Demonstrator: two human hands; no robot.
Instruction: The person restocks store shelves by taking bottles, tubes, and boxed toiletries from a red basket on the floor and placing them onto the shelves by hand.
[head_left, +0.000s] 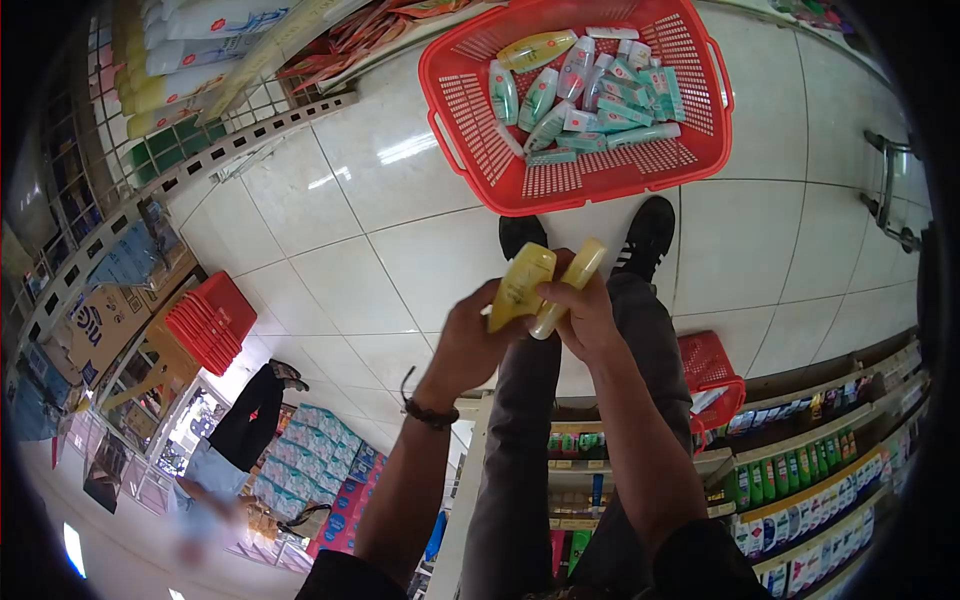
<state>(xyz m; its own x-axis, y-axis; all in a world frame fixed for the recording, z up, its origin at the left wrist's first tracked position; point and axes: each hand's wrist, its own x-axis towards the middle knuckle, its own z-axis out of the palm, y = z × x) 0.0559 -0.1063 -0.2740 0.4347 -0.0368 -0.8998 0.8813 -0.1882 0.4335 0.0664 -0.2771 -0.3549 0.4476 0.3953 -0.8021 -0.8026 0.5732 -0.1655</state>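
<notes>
My left hand point(472, 328), with a dark bracelet at the wrist, is closed round a flat yellow bottle point(524, 282). Close beside it, my right hand point(592, 318) grips a slimmer yellow bottle point(568, 288), held at a slant. The two bottles are nearly touching in front of my legs. Beyond my shoes, a red plastic basket point(490, 178) on the floor holds several green-and-white boxes and tubes point(624, 92), pale green bottles point(540, 95) and one larger yellow bottle point(537, 50).
Shelves of bottles point(795, 465) run along the lower right, by a second red basket point(708, 365). Stacked red baskets point(212, 318) stand at the left, near cardboard boxes point(115, 325). A person point(215, 470) stands by stacked packs point(310, 455). Packets line a shelf point(270, 60) at upper left.
</notes>
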